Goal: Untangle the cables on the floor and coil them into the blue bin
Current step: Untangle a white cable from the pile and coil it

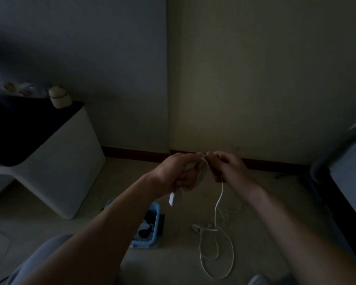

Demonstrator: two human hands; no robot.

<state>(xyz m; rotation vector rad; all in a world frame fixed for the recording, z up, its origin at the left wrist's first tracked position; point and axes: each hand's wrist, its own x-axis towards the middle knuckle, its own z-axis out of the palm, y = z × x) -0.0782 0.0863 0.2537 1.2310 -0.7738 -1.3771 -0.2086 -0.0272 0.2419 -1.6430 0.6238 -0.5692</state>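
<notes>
Our left hand (179,171) is closed around a small bundle of white cable (202,171), fingers curled over the loops, and a white plug end (172,199) hangs below the wrist. Our right hand (228,167) sits just beside it, touching the same bundle at the top, thumb and fingers pinched on the strand. From that hand the loose length of the cable drops to the floor (173,260) and lies there in a long loop, well short of the skirting at the far edge. To the left of that loop stands the blue bin (156,221), partly hidden by our left forearm; something dark and pale lies inside, too dim to name. A white cabinet (66,161) stands at the floor's left side.
</notes>
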